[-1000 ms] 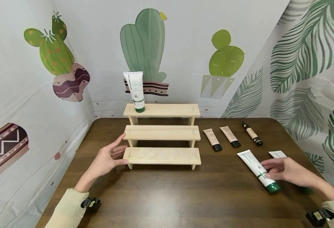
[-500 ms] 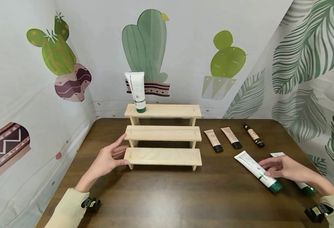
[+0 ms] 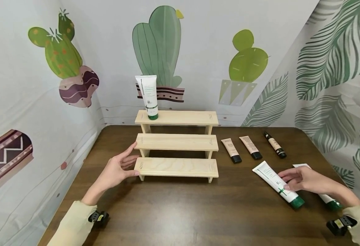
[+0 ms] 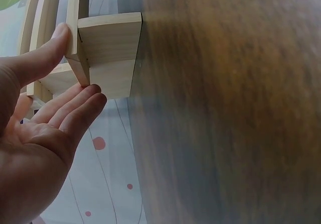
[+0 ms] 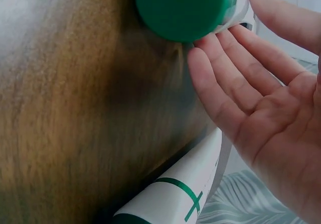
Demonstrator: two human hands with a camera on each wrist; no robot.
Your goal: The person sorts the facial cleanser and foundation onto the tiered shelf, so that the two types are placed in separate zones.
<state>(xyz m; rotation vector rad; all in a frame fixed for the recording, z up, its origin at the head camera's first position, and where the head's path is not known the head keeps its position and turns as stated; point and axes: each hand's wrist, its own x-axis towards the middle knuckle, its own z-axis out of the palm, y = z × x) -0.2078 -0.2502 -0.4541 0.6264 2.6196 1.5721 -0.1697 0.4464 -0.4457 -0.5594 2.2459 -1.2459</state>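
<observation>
My left hand touches the left end of a three-tier wooden display stand. Its index fingertip is at the middle shelf's end and its thumb is at the bottom shelf; the left wrist view shows the fingers nearly straight. My right hand holds a white squeeze tube with a green cap, pinching it between thumb and fingers near its middle. Another such tube lies under the right hand, partly hidden by it. A matching white tube stands cap down on the left of the top shelf.
Behind the right hand, two beige tubes with black caps and a slim dark-ended bottle lie on the brown table. A cactus-print cloth hangs along the back and sides.
The tube in my right hand has turned slightly, its flat end shifting left and its cap moving right. More of the tube beneath that hand shows now. My left hand stays at the stand.
</observation>
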